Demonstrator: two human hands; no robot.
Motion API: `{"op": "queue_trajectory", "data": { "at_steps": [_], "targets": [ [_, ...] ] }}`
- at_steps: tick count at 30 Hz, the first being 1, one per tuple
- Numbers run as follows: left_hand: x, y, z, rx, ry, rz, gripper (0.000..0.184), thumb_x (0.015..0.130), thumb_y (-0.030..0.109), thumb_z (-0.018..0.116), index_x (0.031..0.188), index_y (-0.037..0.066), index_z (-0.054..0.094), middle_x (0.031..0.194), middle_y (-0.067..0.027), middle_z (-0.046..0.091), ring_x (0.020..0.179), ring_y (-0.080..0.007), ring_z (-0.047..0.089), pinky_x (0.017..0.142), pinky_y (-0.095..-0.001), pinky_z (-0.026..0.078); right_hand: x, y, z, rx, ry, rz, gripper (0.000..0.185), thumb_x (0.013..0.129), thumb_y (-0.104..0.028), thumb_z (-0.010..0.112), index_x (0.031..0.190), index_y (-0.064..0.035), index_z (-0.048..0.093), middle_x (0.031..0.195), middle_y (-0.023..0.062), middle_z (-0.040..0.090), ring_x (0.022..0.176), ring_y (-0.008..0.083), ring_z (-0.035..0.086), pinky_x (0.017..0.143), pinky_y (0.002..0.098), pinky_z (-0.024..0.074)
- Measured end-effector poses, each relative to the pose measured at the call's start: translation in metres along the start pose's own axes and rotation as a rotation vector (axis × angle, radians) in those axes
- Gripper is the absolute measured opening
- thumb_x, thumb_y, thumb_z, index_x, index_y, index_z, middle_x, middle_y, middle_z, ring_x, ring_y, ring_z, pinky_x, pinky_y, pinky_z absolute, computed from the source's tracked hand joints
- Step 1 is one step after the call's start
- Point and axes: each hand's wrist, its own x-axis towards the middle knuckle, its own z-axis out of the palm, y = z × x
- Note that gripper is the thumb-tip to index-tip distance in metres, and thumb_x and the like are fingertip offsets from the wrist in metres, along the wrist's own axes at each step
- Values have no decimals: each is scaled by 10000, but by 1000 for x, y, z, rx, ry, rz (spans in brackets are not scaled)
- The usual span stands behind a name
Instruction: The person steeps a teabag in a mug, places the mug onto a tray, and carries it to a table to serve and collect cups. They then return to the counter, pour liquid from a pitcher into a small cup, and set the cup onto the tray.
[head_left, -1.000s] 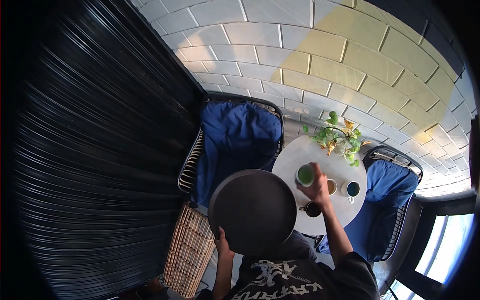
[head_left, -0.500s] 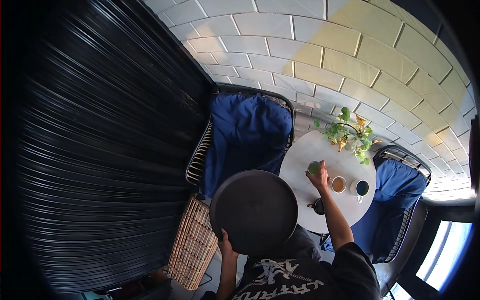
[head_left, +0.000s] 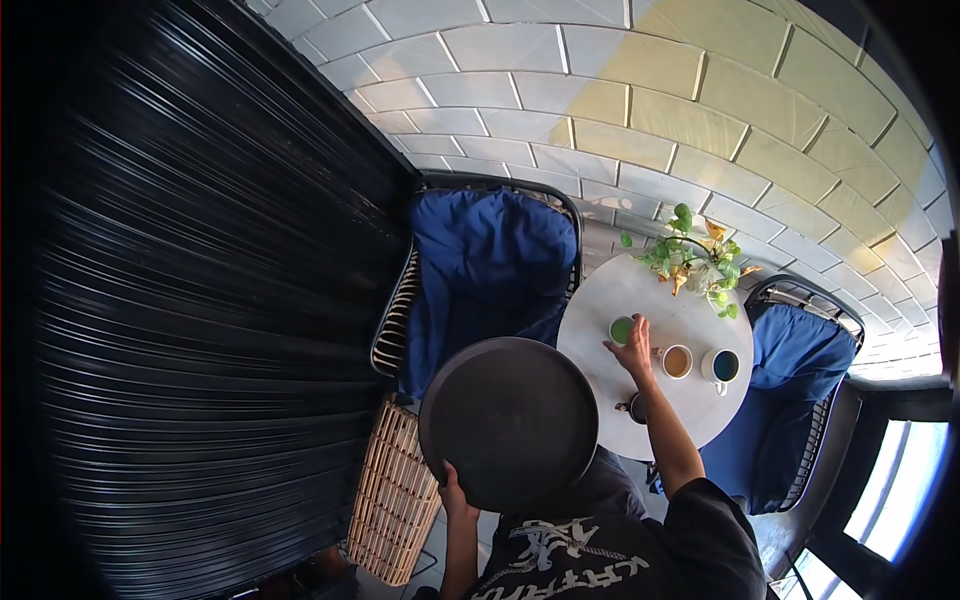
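My left hand [head_left: 455, 490] grips the lower left rim of a round dark serving tray [head_left: 510, 425], with nothing on it. Over the round white table [head_left: 590, 385], my right hand [head_left: 632, 350] is open, thumb and fingers apart, right beside a cup of green drink [head_left: 621, 330]. Whether a fingertip touches that cup I cannot tell. Close to the hand's right stands a cup of light brown drink [head_left: 677, 362]. Farther right is a white mug with dark blue-green liquid [head_left: 721, 368]. A small dark cup [head_left: 638, 407] is partly hidden behind my right forearm.
A leafy plant in a glass vase [head_left: 705, 270] stands at the table's back edge by the brick wall [head_left: 600, 95]. Blue-cushioned chairs [head_left: 490, 260] flank the table. A rattan stand [head_left: 392, 495] is at lower left, beside a black corrugated wall [head_left: 220, 330].
My right hand has loosened from the green cup, its fingers now spread and slightly back from it. The cup stays on the table. My left hand still holds the tray in place.
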Motion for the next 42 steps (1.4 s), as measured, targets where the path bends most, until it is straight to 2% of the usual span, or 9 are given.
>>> {"op": "queue_trajectory", "data": {
  "at_steps": [5,10,14,16,19,26,29,35,42],
  "targets": [
    [11,-6,-4,-17,-80,-24,676,959,439,549,1403,-32,354,1365,-187,497,1205,-337,539,984,-479,486,-8,-26,-66,-244,-32,-14,894,553,-97,800,1317,5,347,1254,249,415,1186,420,408,1002,488,390],
    [16,-15,2,-34,-68,-123,713,950,459,553,1424,-25,331,1405,-192,455,1248,-351,498,1009,-506,459,-14,-1,-111,-448,-103,31,938,570,-122,814,1377,-30,344,1352,291,362,1257,470,367,1007,530,384],
    [14,-19,12,-3,-115,-139,741,939,473,566,1438,-15,316,1424,-189,434,1266,-360,479,1004,-514,461,-16,38,-109,-614,-341,171,959,597,-214,833,1408,-80,338,1364,264,378,1258,454,391,999,550,383],
    [7,-16,23,8,-112,-140,744,936,477,568,1440,-10,316,1424,-187,435,1266,-361,479,1002,-516,462,-16,44,-106,-651,-471,243,1025,523,-254,892,1390,-87,371,1311,232,424,1175,431,478,947,533,454],
    [2,-16,28,-1,-72,-163,594,967,439,529,1384,29,422,1359,-130,522,1217,-304,527,1017,-464,452,-16,47,-107,-656,-610,299,1033,574,-251,879,1429,-144,310,1359,218,396,1207,433,467,934,540,477],
    [9,-25,9,-43,-154,-110,659,958,438,552,1417,6,362,1398,-168,472,1235,-331,512,994,-487,470,-27,54,-109,-587,-532,242,1018,534,-264,889,1398,-123,368,1337,215,404,1180,444,486,864,522,537],
    [6,-20,12,-50,-185,-119,640,964,430,545,1413,9,369,1383,-160,490,1228,-322,519,996,-476,471,-35,29,-130,-563,-382,188,902,495,-274,870,1276,-71,466,1202,216,483,1078,436,531,857,511,525],
    [15,-12,22,2,-292,-128,632,963,437,544,1403,12,383,1363,-152,509,1202,-316,542,984,-462,483,-55,-59,-196,-384,-195,76,768,509,-296,836,1152,-19,521,991,205,546,938,397,584,784,481,490],
    [9,-13,42,119,-423,-88,652,940,444,589,1379,-3,409,1326,-156,525,1153,-290,572,922,-430,523,-114,-179,-280,-391,-209,53,709,534,-358,831,1086,-29,531,970,194,575,908,383,606,792,458,489]
  ]
}}
